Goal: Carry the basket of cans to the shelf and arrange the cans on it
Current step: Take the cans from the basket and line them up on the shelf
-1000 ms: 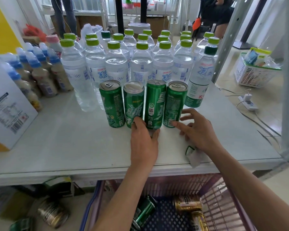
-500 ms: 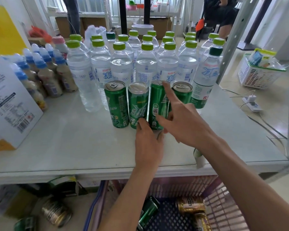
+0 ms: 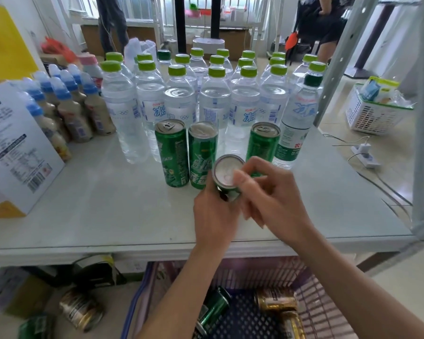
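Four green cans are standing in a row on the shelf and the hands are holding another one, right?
Not quite. The head view shows three green cans standing on the shelf, with a gap in the row. The left hand and right hand hold another can.

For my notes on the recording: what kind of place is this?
Probably a stockroom or a mock shop: a metal shelf carries rows of identical water bottles and green cans, with a purple shopping basket below.

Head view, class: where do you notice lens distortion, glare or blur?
Head view: wide-angle lens bends the shelf front edge and tilts the upright post; bright window backlight washes out the background; the held can and both hands are slightly soft.
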`<state>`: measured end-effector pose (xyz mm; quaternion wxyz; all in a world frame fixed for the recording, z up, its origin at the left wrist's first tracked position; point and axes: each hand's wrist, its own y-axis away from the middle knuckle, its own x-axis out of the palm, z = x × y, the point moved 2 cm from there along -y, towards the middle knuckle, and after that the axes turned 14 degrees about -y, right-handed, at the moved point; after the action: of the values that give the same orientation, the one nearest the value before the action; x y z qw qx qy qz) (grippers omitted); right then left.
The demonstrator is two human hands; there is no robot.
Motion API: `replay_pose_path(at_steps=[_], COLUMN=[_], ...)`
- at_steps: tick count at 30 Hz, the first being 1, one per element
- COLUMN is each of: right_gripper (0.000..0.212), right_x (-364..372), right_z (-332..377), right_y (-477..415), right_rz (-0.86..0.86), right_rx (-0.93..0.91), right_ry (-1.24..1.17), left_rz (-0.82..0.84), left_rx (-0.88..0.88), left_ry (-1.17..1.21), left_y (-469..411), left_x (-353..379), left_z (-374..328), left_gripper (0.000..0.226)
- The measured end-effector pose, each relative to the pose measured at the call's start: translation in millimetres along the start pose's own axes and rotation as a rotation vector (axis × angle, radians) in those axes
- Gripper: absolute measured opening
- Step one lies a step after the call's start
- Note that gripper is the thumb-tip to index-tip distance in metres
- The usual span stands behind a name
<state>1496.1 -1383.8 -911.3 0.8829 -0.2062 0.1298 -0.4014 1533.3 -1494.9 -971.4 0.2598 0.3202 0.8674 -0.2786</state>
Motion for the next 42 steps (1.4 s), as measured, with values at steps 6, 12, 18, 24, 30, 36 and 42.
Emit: replay_pose_path(at_steps=[6,12,18,24,30,36,42], right_gripper=[0.048,0.061,0.071,0.043,0.052,0.055,0.055], right_x=[-27,-33,-30,-33,-22,-16,-20], right_z=[5,-10,-8,-8,-20,-46,-55], right_y=[15,16,15,1,-6,-1,-4], right_rz=[-0.208,-0.195,0.109,0.03,-0.189,-0.221,-0.201], right_rx=[0.357,0.845,0.854,0.613,0.286,0.198,0.209], right_ry=[-0.655,-0.533,-0.173,-0.158,0.2,0.403,0.476], left_rz=[-0.024,0.019,-0.011,0.081,0.044,0.104,0.165], left_rx=[0.046,0.275,0.37,0.418,0.197,0.168,0.156], left_ry=[0.066,0.209,0.101,0.135,0.216,0.154,0.006], left_y=[16,31,29,11,-1,-1,-6], left_x=[-7,-8,-19,-33,-27,-12,-6], left_z=[7,9,10,8,16,18,20], left_gripper=[0.064,0.076,0.082,0.083,0.041,0.043,0.046])
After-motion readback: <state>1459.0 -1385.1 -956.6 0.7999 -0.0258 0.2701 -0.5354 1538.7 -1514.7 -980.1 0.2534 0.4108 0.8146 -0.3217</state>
